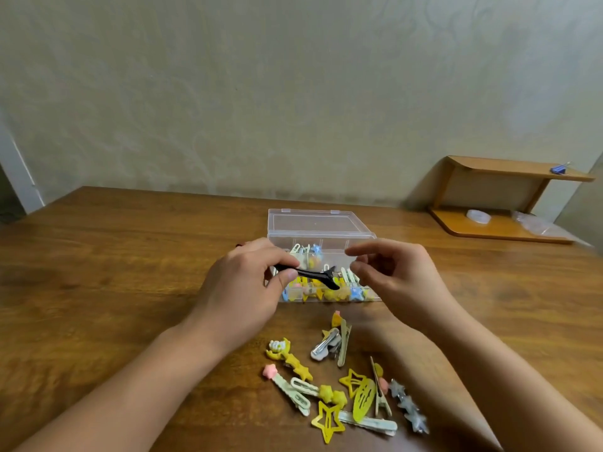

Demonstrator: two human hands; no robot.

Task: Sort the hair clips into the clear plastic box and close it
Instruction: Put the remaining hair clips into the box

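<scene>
— What's in play right now?

— A black hair clip (pixel 313 276), long and thin, held level over the clear plastic box (pixel 321 256). The left hand (pixel 248 282) pinches its near end between thumb and forefinger, and the far end, which looks forked, points toward the right hand (pixel 391 275).

— And the right hand, is it holding anything?

— No. It hovers just beside the clip's tip, fingers loosely curled, thumb and forefinger a little apart, nothing between them.

— Where does the box sit?

— In the middle of the wooden table (pixel 114 272), toward the wall. Its lid (pixel 315 223) is swung back and open. Inside there are dividers, and the compartments already hold clips — pale green ones, yellow ones, a blue star. I cannot tell exactly which compartment holds which from here.

— Anything left outside?

— Plenty. A loose pile of hair clips (pixel 346 380) lies on the table on the near side of the box, between the two forearms. There's a yellow cut-out star clip (pixel 328 420) nearest the person, a second yellow star, a silver metal clip (pixel 324 347), a pale green clip with a pink star (pixel 270 370) at its end, and a string of grey stars (pixel 409 406) at the right edge of the pile.

— And beyond that?

— A small wooden shelf (pixel 509 197) stands at the far right corner against the wall, with something small and blue (pixel 558 169) on its top board.
</scene>
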